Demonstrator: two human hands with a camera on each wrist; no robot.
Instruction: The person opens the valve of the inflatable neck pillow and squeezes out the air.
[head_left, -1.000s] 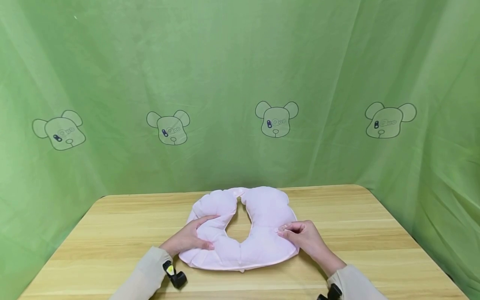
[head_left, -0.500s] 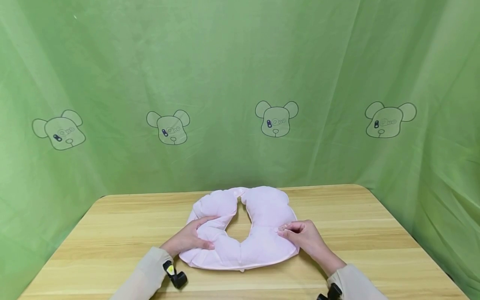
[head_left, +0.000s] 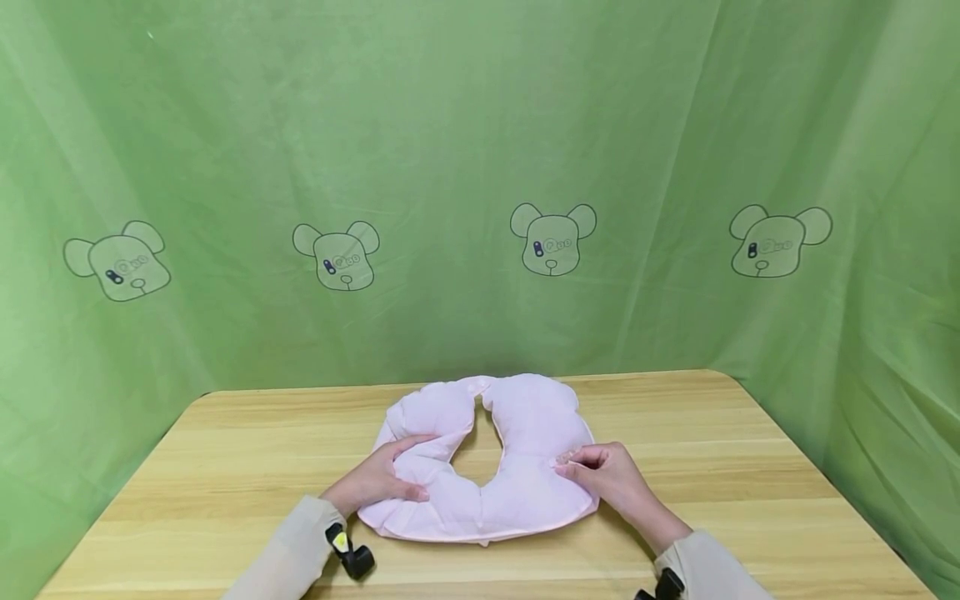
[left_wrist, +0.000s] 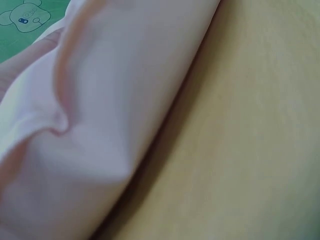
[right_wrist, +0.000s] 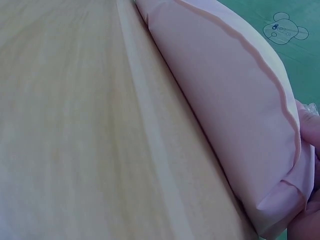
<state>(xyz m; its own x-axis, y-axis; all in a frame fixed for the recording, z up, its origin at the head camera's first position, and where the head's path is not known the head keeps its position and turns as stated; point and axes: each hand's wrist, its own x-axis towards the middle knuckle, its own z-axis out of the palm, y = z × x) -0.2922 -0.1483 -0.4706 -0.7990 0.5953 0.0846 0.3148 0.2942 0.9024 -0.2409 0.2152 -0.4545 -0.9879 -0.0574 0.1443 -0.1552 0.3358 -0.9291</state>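
A puffed-up pale pink inflatable neck pillow (head_left: pixel 540 417) lies on the wooden table, its round end toward me and its two far ends nearly meeting. My left hand (head_left: pixel 382 475) grips the pillow's left side, thumb and forefinger spread over a dented fold. On the right side, my right hand (head_left: pixel 607 475) pinches a small clear valve (head_left: pixel 566 457) between thumb and forefinger. Part of that clear plastic valve (right_wrist: pixel 311 108) shows by the fingers at the right wrist view's edge. In the left wrist view, the pillow's seamed side (left_wrist: pixel 135 75) hides most of the hand.
The wooden table (head_left: pixel 247 467) extends to both sides of the pillow. Behind it hangs a green curtain (head_left: pixel 450 167) with several printed bear heads. Black wrist cameras are strapped on both light sleeves (head_left: pixel 281 546).
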